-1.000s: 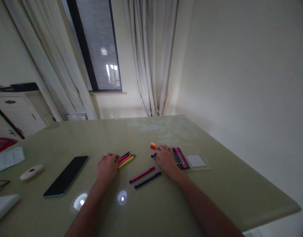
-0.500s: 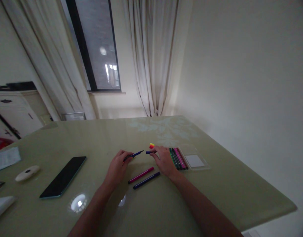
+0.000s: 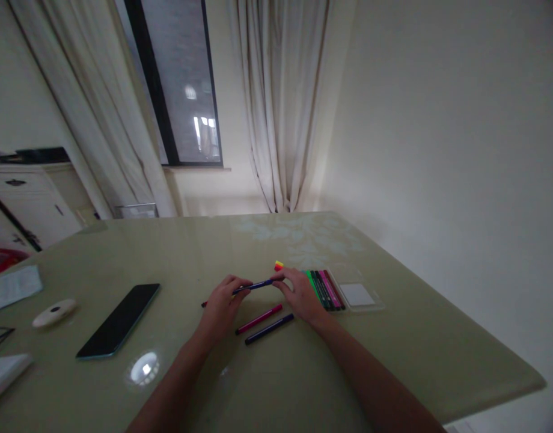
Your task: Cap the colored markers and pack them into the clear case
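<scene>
A blue felt-tip pen (image 3: pixel 259 284) spans the gap between my hands, slightly tilted up to the right. My left hand (image 3: pixel 222 304) pinches its barrel. My right hand (image 3: pixel 300 294) pinches the blue cap at the other end, which now meets the pen. A dark red tip (image 3: pixel 204 304) sticks out left of my left hand; the rest is hidden. Just below lie a magenta felt-tip pen (image 3: pixel 258 320) and a dark blue felt-tip pen (image 3: pixel 270 329), side by side. Right of my right hand, an open clear case (image 3: pixel 364 305) holds several pens (image 3: pixel 326 290), green to dark red.
A yellow and red object (image 3: pixel 279 265) sits behind my right hand. To the left lie a black phone (image 3: pixel 118 322), a whitish oval mouse-like object (image 3: pixel 54 313), a pale cloth or paper (image 3: pixel 14 288) and a white object's corner (image 3: pixel 6 376). A wall (image 3: pixel 461 180) borders the table's right side.
The pen's bare tip and the cap, apart before, have come together. My left hand has moved slightly right, and the dark red tip beside it has come into view.
</scene>
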A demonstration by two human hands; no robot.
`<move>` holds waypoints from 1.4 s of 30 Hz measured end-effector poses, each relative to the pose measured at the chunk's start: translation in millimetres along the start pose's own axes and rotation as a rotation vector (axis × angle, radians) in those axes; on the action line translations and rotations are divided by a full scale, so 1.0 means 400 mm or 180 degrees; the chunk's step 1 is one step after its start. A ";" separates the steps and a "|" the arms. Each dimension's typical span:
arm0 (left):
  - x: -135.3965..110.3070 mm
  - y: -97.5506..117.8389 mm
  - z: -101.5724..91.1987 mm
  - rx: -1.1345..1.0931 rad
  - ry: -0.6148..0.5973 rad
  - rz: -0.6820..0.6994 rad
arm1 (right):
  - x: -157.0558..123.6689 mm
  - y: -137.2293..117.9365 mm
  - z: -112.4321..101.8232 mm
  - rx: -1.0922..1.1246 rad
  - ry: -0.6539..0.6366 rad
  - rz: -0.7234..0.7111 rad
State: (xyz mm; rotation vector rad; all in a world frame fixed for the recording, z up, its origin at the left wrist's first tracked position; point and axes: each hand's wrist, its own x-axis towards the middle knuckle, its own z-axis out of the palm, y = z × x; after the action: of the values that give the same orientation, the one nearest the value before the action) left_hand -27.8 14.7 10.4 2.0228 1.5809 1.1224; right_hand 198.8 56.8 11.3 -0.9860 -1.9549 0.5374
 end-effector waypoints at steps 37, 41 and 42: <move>-0.011 -0.107 -0.074 0.1586 -0.0223 -0.0932 | 0.016 0.035 -0.003 -0.2286 -0.0624 0.0245; -0.010 -0.106 -0.068 0.1511 -0.0217 -0.0983 | 0.009 0.021 0.004 -0.1286 -0.0557 0.0204; -0.008 -0.105 -0.066 0.1473 -0.0182 -0.0939 | 0.007 0.016 0.007 -0.0976 -0.0527 0.0208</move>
State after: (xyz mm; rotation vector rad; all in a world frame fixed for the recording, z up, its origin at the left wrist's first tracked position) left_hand -75.4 20.1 -2.7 1.9623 2.1747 0.6251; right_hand 198.3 62.9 6.9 -1.2322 -2.2036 0.3706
